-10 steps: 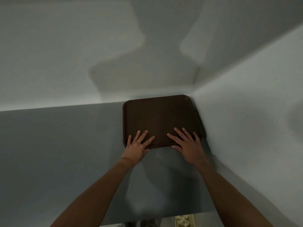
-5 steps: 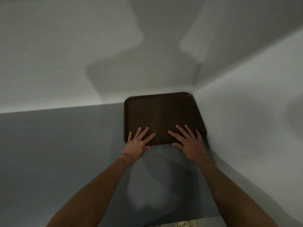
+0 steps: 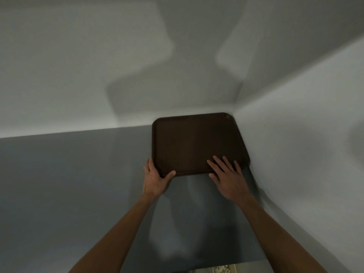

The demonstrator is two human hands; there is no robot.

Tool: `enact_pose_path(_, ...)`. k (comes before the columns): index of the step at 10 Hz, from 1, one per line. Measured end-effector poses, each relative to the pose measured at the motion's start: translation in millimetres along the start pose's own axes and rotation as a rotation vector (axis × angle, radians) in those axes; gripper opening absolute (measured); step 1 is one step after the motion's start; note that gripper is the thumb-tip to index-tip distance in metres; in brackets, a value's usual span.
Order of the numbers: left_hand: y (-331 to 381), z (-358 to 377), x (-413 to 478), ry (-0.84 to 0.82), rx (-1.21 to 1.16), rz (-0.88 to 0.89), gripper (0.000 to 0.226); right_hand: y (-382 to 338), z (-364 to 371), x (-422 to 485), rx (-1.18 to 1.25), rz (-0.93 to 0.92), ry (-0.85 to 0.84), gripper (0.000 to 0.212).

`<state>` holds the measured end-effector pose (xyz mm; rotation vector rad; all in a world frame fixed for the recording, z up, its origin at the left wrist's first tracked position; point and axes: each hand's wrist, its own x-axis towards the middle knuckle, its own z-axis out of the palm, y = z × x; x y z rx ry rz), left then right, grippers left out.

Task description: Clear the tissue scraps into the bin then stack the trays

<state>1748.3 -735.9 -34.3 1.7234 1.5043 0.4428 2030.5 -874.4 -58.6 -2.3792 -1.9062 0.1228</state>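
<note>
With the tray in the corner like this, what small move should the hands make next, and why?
Probably let go and draw both hands back. The tray lies flat on the counter, tucked into the wall corner. The left hand grips its near-left corner; the right hand rests flat on it.

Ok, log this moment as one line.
tray: in wall corner | left hand: grips near-left corner | right hand: flat on near edge | scraps: none visible

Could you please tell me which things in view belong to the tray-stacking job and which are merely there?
Part of the job:
- dark brown tray, pushed into the corner
- left hand, gripping the tray's near left corner
- right hand, flat on the tray's near edge

Merely there:
- grey countertop
- white walls

No tissue scraps or bin can be made out.
</note>
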Motion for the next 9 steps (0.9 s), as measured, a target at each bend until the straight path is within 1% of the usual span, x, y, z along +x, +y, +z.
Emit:
enact_pose_path(1,-2,-6,3,-0.029,-0.05,-0.051,0.108,-2,2,1,-0.008,0.036,0.009,0.052)
enact_pose_path(2,-2,-12,8,-0.05,-0.021,-0.054,0.1,-2,2,4,-0.014,0.056,-0.007,0.053)
enact_pose_path(4,-10,-34,15,-0.214,-0.037,-0.074,0.092,-4,1,6,0.011,0.071,-0.04,0.054)
enact_pose_path(5,-6,-41,13,-0.291,0.016,-0.039,0.091,-8,-1,5,0.005,0.07,-0.053,0.054)
enact_pose_path(6,-1,-45,7,-0.3,0.021,-0.036,0.085,-15,-6,3,0.01,0.126,-0.101,0.054)
enact_pose_path(7,-7,-46,-3,-0.244,0.063,-0.037,0.079,-29,-11,-1,0.03,0.185,-0.141,0.055)
enact_pose_path(8,-8,-57,-24,-0.24,0.148,0.009,0.077,-45,-19,-12,0.044,0.248,-0.15,0.058)
enact_pose_path(9,-18,-73,-36,-0.273,0.242,0.04,0.082,-58,-20,-25,0.043,0.293,-0.14,0.063)
